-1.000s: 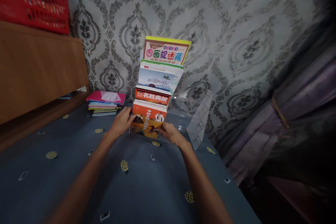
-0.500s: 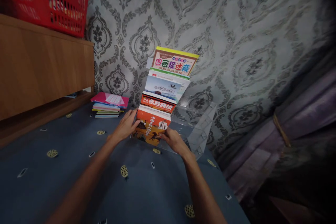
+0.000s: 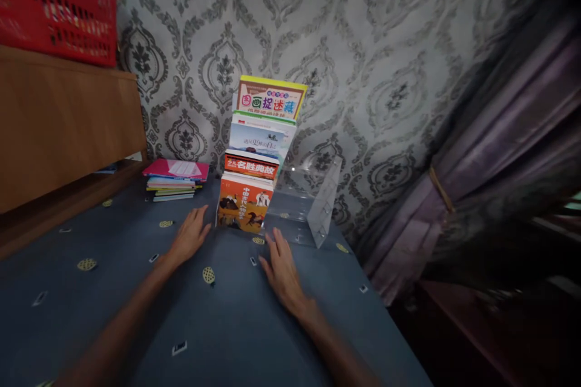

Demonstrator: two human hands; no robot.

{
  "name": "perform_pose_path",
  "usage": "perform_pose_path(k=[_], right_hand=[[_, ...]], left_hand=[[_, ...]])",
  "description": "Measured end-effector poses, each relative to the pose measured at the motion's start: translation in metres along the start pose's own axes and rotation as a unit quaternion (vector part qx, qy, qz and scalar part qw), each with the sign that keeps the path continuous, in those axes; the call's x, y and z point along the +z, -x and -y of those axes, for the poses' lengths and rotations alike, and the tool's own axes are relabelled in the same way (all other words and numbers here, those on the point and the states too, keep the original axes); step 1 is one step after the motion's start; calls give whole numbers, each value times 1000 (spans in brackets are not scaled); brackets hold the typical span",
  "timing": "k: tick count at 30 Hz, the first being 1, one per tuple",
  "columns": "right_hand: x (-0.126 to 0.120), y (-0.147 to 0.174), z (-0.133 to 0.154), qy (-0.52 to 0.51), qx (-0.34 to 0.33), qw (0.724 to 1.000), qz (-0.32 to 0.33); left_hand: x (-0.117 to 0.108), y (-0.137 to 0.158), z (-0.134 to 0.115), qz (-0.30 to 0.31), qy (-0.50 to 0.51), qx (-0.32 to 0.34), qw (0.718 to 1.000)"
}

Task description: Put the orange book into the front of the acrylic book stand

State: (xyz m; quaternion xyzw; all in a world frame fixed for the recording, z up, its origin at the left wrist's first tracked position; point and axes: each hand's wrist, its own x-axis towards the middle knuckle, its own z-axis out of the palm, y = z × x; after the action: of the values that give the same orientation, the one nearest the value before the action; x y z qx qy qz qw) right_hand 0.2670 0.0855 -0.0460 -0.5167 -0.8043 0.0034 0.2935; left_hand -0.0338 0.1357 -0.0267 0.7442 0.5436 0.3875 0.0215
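Observation:
A clear acrylic tiered rack point(image 3: 313, 211) stands against the patterned wall and holds several books stepped one above another. The lowest is an orange book point(image 3: 244, 210); above it come a red-banded book point(image 3: 251, 166), a pale blue one point(image 3: 257, 140) and a yellow-edged one point(image 3: 270, 98). My left hand point(image 3: 188, 239) lies flat on the blue cloth, just left of the orange book, holding nothing. My right hand point(image 3: 281, 266) rests flat in front of the rack's right half, fingers spread, also holding nothing.
A stack of thin books point(image 3: 175, 179) with a pink cover on top lies at the back left. A wooden cabinet point(image 3: 63, 121) with a red basket point(image 3: 54, 6) on it stands on the left. A purple curtain point(image 3: 476, 175) hangs on the right, past the table edge.
Both hands have let go of the orange book and drawn back toward me onto the cloth. The book stays in the rack's lowest tier. The view shifted slightly.

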Motion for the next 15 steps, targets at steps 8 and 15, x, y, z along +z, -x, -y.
perform_pose_path(k=[8,15], right_hand=[[-12,43,53,-30,-40,991,124],[-10,48,50,-97,-30,989,104]], left_hand=[[-3,60,5,101,-64,35,992],[-6,59,-2,108,-90,35,989]])
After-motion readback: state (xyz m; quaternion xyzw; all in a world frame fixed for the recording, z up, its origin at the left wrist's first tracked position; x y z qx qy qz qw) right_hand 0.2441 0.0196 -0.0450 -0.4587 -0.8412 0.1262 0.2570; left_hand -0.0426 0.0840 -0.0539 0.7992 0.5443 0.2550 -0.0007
